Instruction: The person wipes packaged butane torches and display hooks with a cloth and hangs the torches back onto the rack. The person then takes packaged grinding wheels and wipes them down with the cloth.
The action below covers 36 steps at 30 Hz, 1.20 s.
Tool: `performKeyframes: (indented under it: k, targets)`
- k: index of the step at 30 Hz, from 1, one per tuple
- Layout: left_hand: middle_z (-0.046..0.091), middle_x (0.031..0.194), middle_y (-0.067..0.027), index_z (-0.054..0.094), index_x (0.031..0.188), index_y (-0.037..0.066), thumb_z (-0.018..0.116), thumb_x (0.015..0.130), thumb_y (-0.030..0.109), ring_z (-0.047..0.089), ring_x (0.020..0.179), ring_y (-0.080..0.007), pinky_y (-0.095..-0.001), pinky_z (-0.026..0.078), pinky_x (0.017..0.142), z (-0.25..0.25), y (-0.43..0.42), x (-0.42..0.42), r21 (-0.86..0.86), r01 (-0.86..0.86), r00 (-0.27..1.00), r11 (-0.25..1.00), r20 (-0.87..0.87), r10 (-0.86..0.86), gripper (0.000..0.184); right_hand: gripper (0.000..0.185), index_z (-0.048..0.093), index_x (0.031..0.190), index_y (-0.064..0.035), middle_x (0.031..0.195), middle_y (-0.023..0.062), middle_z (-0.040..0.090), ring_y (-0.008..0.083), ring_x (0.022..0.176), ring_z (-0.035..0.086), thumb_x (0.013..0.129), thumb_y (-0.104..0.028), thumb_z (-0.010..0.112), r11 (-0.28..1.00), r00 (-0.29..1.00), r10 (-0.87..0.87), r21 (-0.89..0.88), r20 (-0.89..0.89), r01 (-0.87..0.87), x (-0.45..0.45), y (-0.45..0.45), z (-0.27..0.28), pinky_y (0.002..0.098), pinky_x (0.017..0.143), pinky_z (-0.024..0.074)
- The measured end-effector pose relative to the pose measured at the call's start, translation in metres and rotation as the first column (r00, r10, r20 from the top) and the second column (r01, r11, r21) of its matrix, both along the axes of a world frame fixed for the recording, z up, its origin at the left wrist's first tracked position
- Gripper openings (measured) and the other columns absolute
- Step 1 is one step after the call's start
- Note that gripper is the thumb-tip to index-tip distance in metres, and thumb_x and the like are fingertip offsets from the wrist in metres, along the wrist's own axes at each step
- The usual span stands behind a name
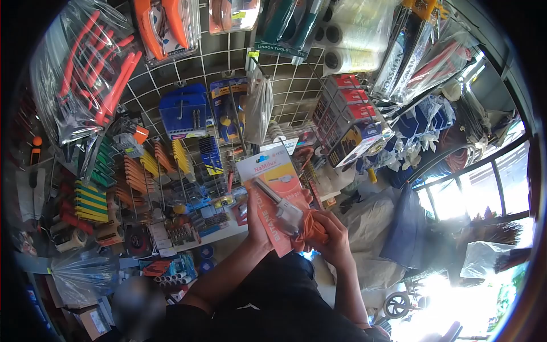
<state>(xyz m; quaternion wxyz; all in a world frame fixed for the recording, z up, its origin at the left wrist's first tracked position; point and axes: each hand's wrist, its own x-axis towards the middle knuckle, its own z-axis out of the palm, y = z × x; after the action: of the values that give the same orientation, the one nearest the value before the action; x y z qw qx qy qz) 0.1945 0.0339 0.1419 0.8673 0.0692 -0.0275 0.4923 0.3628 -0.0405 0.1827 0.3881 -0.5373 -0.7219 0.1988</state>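
Note:
A butane torch in a blister pack point(276, 199), with an orange and white card marked NaMilux, is tilted in front of my body. My left hand point(257, 223) grips the pack along its left edge. Bunched in my right hand point(334, 239) is an orange cloth point(313, 228), pressed against the lower right part of the pack. The fingers of my right hand are curled round the cloth. Some fingers of my left hand are hidden behind the card.
A wire grid point(222, 54) ahead carries hanging tools, including red-handled ones in plastic point(97, 68) and orange-handled ones point(162, 28). Several boxed items point(347, 119) hang to the right. Lower left, a shelf point(213, 235) holds small packets. A wheel point(397, 305) stands at lower right, near bright daylight.

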Motion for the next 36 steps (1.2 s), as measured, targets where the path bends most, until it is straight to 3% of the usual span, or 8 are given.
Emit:
performKeyframes:
  k: [4,6,10,19,25,27,31,36]
  targets:
    - [0.046,0.137,-0.0304,0.029,0.147,-0.001,0.030,0.090,0.078,0.047,0.128,-0.0436,-0.0561,0.040,0.107,0.002,0.004,-0.007,0.043,0.092,0.995,0.995,-0.028,-0.091,0.098,0.056,0.061,0.118,0.0011,0.112,0.0160,0.064,0.0341,0.101,0.065,0.066,-0.005,0.082,0.997,0.996,0.081,-0.019,0.048,-0.080,0.012,-0.007,0.013,0.0379,0.085,0.0537]
    - [0.044,0.138,-0.0321,0.027,0.149,-0.001,0.029,0.089,0.079,0.045,0.130,-0.0444,-0.0563,0.040,0.107,0.007,0.004,-0.007,-0.006,0.196,0.979,0.981,0.051,-0.196,0.100,0.053,0.061,0.117,0.0015,0.111,0.0159,0.064,0.0338,0.100,0.066,0.067,-0.004,0.081,0.991,0.992,0.120,-0.063,0.050,-0.117,0.017,-0.009,0.016,0.0378,0.084,0.0536]
    - [0.043,0.139,-0.0330,0.027,0.149,-0.001,0.028,0.089,0.079,0.045,0.130,-0.0450,-0.0566,0.041,0.106,0.014,0.008,-0.007,0.005,0.203,0.975,0.979,0.087,-0.202,0.100,0.049,0.062,0.114,0.0022,0.110,0.0157,0.064,0.0327,0.098,0.066,0.068,-0.002,0.079,0.988,0.991,0.133,-0.077,0.033,-0.130,0.023,-0.008,0.010,0.0373,0.084,0.0533]
    - [0.045,0.137,-0.0308,0.028,0.148,-0.001,0.027,0.091,0.076,0.047,0.129,-0.0428,-0.0549,0.041,0.107,0.004,0.001,0.002,0.028,0.073,0.996,0.997,-0.048,-0.071,0.096,0.044,0.064,0.108,0.0039,0.106,0.0151,0.064,0.0305,0.093,0.066,0.067,-0.002,0.080,0.991,0.990,-0.133,-0.026,-0.038,0.132,-0.006,-0.011,-0.006,0.0367,0.082,0.0530]
    - [0.046,0.137,-0.0302,0.029,0.148,-0.001,0.027,0.091,0.077,0.047,0.128,-0.0423,-0.0535,0.041,0.107,0.012,0.001,0.002,0.038,0.096,0.992,0.995,-0.079,-0.093,0.096,0.041,0.065,0.104,0.0043,0.103,0.0167,0.064,0.0318,0.088,0.066,0.067,-0.003,0.081,0.969,0.981,-0.194,0.159,0.028,0.187,-0.008,-0.017,-0.018,0.0372,0.076,0.0537]
    - [0.045,0.137,-0.0304,0.029,0.148,0.000,0.027,0.091,0.077,0.046,0.129,-0.0423,-0.0544,0.041,0.107,0.015,0.001,0.002,0.044,0.136,0.990,0.990,0.018,-0.137,0.097,0.041,0.066,0.103,0.0039,0.099,0.0156,0.065,0.0306,0.085,0.066,0.066,-0.004,0.081,0.946,0.973,-0.232,0.235,0.016,0.221,-0.010,-0.019,-0.021,0.0368,0.074,0.0535]
    - [0.045,0.138,-0.0296,0.029,0.148,0.000,0.027,0.090,0.078,0.045,0.130,-0.0421,-0.0556,0.040,0.107,0.016,0.001,0.000,0.050,0.152,0.987,0.987,0.039,-0.154,0.097,0.038,0.068,0.099,0.0032,0.095,0.0141,0.066,0.0288,0.083,0.066,0.065,-0.006,0.082,0.929,0.968,-0.248,0.275,-0.034,0.247,-0.010,-0.025,-0.024,0.0361,0.073,0.0534]
    - [0.047,0.137,-0.0276,0.031,0.147,0.001,0.027,0.091,0.076,0.046,0.130,-0.0401,-0.0560,0.040,0.107,0.019,0.002,0.001,0.025,0.148,0.987,0.989,0.050,-0.150,0.094,0.024,0.070,0.090,0.0007,0.096,0.0137,0.066,0.0298,0.088,0.066,0.069,-0.005,0.079,0.848,0.950,-0.308,0.440,-0.042,0.294,-0.018,-0.026,-0.021,0.0369,0.075,0.0526]
